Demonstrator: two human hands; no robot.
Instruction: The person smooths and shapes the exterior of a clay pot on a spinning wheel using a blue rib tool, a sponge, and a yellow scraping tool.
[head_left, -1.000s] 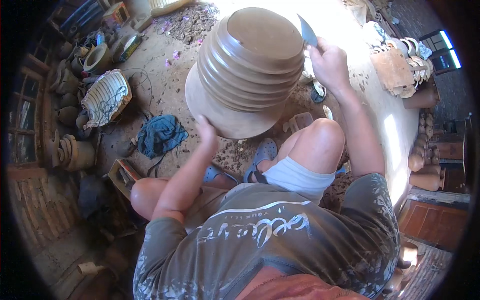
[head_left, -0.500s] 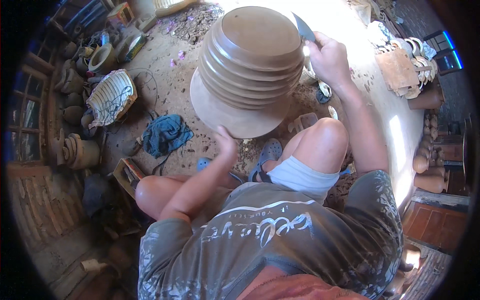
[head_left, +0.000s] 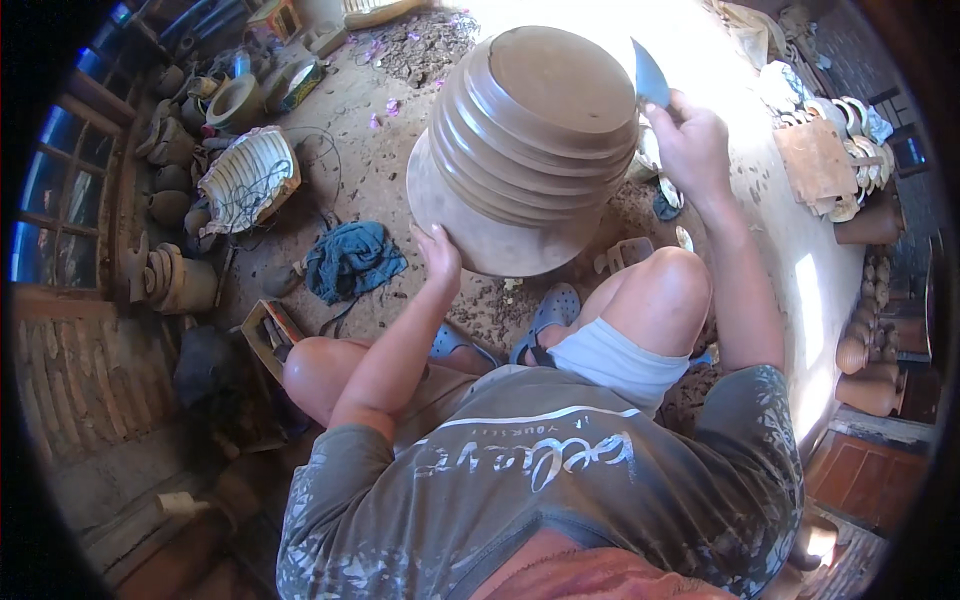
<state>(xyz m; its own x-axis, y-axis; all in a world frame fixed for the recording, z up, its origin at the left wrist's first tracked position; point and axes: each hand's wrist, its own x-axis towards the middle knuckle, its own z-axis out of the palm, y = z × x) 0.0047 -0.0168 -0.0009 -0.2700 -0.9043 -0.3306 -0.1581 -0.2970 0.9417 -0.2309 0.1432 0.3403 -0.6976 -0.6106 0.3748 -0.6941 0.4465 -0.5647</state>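
Observation:
A large ridged clay pot (head_left: 535, 150) with a smooth flat top stands on a round wheel disc (head_left: 480, 245) in front of me. At the disc's near-left edge is my left hand (head_left: 437, 258), its fingers stretched out against the rim and holding nothing. My right hand (head_left: 695, 145) is up at the pot's right side, closed around a knife (head_left: 650, 75) with a broad pointed blade. The blade points up and stands slightly apart from the pot's upper wall. The knife's handle is hidden in my fist.
A blue-green cloth (head_left: 352, 260) lies crumpled on the floor to the left, near an open box (head_left: 268, 335). Beyond it are a ribbed cream tray-like piece (head_left: 250, 180) and several clay pots (head_left: 235, 105). Stacked clay pieces (head_left: 835, 150) stand at the right.
My left hand has moved up along the disc's rim toward its left side. The knife in my right hand now shows more of its blade and points more upright. The whole view has shifted slightly.

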